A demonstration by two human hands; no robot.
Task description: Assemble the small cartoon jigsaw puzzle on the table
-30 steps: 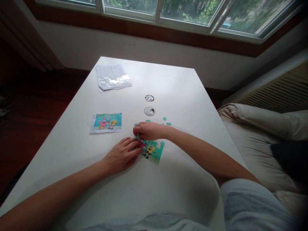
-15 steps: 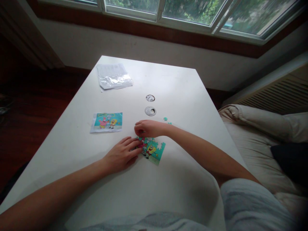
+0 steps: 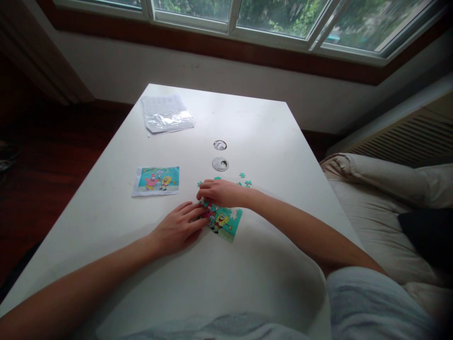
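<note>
A partly joined jigsaw puzzle (image 3: 226, 223) with cartoon figures on a turquoise background lies on the white table in front of me. My left hand (image 3: 180, 225) rests flat on its left side, fingers stretched out and tips on the pieces. At the puzzle's upper edge is my right hand (image 3: 220, 192), its fingers bent down and pinched together. Whatever those fingertips hold is hidden by the hand. Beyond the right hand lie several loose turquoise puzzle pieces (image 3: 248, 183), some partly covered by it.
To the left is a picture card (image 3: 159, 181) with the same cartoon scene. A clear plastic bag with paper (image 3: 167, 114) lies at the table's far left corner. Two round inserts (image 3: 220, 164) are set in the table (image 3: 262, 137). A beige sofa (image 3: 368, 217) stands on the right.
My right hand has shifted slightly, its fingers lower against the puzzle, and more loose pieces show behind it. The left hand stays in place.
</note>
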